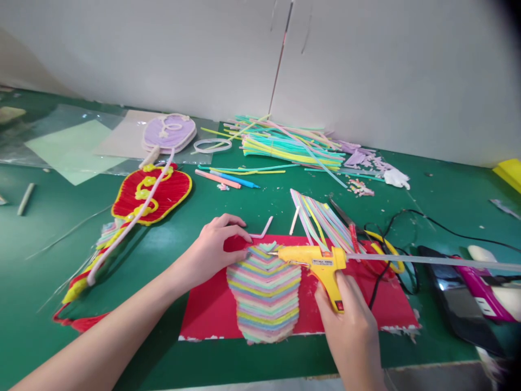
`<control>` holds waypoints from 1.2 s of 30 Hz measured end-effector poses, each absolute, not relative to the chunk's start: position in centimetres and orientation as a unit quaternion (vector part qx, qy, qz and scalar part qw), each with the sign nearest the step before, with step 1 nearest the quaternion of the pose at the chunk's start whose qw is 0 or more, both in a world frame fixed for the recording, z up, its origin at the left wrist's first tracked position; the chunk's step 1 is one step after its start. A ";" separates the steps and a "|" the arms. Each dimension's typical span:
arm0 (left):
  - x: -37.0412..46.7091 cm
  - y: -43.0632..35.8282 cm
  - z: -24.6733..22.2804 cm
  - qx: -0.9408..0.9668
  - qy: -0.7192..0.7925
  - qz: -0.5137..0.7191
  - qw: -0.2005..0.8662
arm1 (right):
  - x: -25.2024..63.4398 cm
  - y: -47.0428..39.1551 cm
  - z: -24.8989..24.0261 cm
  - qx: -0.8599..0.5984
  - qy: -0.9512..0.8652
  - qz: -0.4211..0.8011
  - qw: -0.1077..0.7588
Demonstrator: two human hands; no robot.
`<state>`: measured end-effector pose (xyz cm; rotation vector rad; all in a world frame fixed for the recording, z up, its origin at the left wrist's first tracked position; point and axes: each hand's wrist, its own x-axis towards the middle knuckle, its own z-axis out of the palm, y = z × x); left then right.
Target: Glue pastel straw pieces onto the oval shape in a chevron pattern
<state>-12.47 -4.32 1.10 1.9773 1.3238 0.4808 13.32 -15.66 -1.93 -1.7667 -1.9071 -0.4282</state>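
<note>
While right hand (352, 326) grips yellow glue gun (331, 266) over red sheet (207, 309), left hand (215, 244), loosely curled, thumb apart, meets striped panel (266, 296) on sheet (bottom slightly overhangs near edge); scissors (341, 212) crowd sheet's far-right side, green table (158, 358) gives room nearside.

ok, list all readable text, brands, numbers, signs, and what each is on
None legible.
Yellow glue gun: body label, too small to read.
Red switch on its handle: any marks too small.
Magenta object: white marking, too blurred.

The panel (266, 296) lies on a card (209, 309), fan (173, 190) to the left, phone (458, 298) right, pipe-cleaner bundle (285, 149) behind.
</note>
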 end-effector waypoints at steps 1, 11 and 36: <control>-12.5 -4.3 1.1 0.763 0.510 0.186 0.350 | 13.4 -15.6 -1.9 -0.649 -0.701 -0.156 0.250; -12.5 -4.3 0.9 0.762 0.509 0.191 0.352 | 13.5 -15.3 -1.6 -0.655 -0.694 -0.161 0.252; -12.5 -4.4 1.0 0.766 0.508 0.194 0.342 | 14.0 -14.8 -1.7 -0.673 -0.673 -0.153 0.267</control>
